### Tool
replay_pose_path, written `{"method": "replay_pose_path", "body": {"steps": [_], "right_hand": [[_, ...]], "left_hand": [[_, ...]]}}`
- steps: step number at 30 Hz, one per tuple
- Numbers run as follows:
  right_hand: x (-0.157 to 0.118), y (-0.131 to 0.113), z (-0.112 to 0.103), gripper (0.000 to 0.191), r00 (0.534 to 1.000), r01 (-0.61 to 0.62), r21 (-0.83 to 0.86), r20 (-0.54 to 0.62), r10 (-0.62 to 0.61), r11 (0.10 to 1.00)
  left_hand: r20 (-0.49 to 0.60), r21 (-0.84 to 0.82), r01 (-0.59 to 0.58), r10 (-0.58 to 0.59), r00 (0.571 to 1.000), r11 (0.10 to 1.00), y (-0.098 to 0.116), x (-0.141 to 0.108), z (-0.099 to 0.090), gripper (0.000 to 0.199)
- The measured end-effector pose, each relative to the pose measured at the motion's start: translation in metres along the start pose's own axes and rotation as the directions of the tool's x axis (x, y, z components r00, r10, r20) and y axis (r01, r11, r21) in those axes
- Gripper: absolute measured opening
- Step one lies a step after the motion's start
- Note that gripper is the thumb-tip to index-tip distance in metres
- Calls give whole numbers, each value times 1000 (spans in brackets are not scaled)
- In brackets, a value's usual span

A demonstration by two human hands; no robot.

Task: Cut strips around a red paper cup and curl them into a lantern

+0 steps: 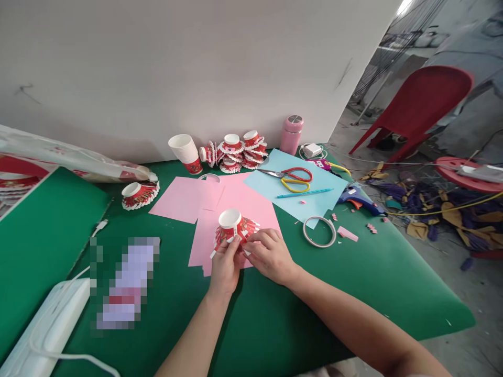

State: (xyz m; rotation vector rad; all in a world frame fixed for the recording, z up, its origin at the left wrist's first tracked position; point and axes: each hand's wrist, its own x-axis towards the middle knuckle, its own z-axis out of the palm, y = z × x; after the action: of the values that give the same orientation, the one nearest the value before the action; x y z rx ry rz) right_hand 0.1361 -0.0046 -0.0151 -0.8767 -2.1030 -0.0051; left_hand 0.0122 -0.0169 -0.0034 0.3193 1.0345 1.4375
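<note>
Between my hands is a red and white paper cup, its side cut into strips that flare outward and its white base facing up. My left hand grips it at the near left, thumb on the strips. From the right, my right hand pinches strips along the near edge; its fingertips are partly hidden. Under the cup lie pink paper sheets. Another cut cup sits to the left, and several more cut cups are piled at the back beside a stack of uncut cups.
Scissors and a blue pencil lie on light blue paper. Right of it are a tape roll and a glue gun. A pink flask stands by the wall. A blurred-out phone-like object and a white power strip lie left.
</note>
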Motion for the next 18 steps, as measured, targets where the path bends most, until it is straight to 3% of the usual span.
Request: {"method": "replay_pose_path", "body": {"steps": [10, 18], "right_hand": [[-2, 1, -1, 9, 997, 31, 17, -69, -30, 999], [-3, 0, -2, 10, 999, 30, 20, -37, -29, 999]], "left_hand": [[114, 21, 32, -34, 993, 999, -1, 0, -2, 9], [4, 46, 12, -12, 1000, 999, -2, 0, 1, 21]]}}
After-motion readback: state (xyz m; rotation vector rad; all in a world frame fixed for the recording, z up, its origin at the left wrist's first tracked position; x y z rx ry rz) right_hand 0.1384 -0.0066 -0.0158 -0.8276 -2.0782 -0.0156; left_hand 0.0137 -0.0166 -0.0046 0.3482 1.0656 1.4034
